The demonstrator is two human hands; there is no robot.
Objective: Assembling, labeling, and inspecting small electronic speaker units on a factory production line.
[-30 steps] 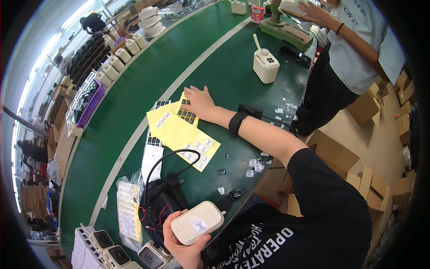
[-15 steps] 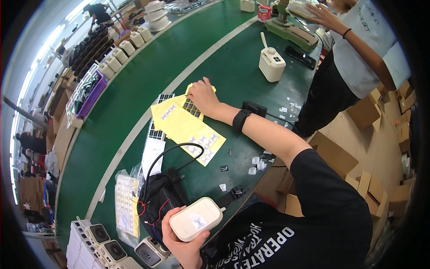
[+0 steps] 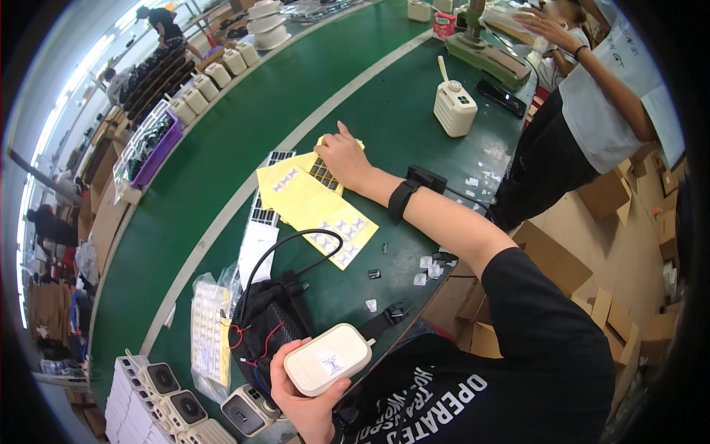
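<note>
My left hand (image 3: pixel 309 405) grips a cream rounded box-shaped device (image 3: pixel 342 346) from below. A small white printed label (image 3: pixel 332 363) sticks to the device's upturned face. Farther off, my right hand (image 3: pixel 345 158) rests on a yellow sheet with a dark grid of labels (image 3: pixel 323 176); its fingertips are bent together at the sheet's edge, and what they pinch is hidden. Overlapping that sheet is a yellow sheet with several small labels (image 3: pixel 310 207). Beside the device lies a black mesh bag (image 3: pixel 277 325) with a cable loop and thin red wires.
Cream speakers (image 3: pixel 248 412) stand at the lower left by a white stack. A bagged label sheet (image 3: pixel 211 333) lies near them. Loose labels (image 3: pixel 429 270) dot the near edge. A cream device with a strap (image 3: pixel 455 109), a phone (image 3: pixel 501 98) and a green press (image 3: pixel 488 59) stand beyond, beside a co-worker.
Both hands keep their places over the sheets and around the device. The view has shifted slightly, and a second person at the far right shows more.
</note>
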